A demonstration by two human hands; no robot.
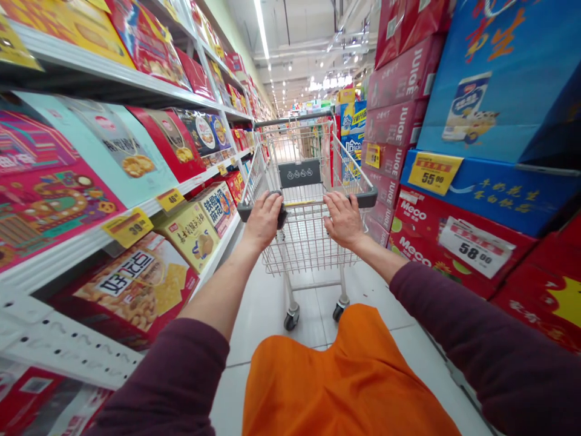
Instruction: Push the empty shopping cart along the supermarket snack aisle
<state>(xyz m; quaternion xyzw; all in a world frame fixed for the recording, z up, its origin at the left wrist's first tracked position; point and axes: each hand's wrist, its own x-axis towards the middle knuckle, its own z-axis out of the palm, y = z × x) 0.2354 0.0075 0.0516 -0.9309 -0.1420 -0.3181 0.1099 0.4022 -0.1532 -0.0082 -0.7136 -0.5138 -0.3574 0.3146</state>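
Right up close there's bunched orange cloth (340, 375), maybe an apron, can't really tell, with maroon sleeves (167, 381) reaching out on both sides. The left hand (262, 221) and right hand (344, 219) sit on the grey handle (367, 197) of a wire shopping cart (304, 242), set wide apart, probably for easy steering. Fingers are spread and draped over the bar, palms on top, more resting than clamped. Past that, the cart's casters (291, 320) stand on white floor tiles (254, 339). Snack boxes (136, 290) line white shelves (82, 248) on the left, with yellow price tags (128, 227) on the shelf edge where shoppers can read them. On the right, red Meco boxes (436, 242) are stacked high, their 58.00 sign (476, 247) facing the aisle.
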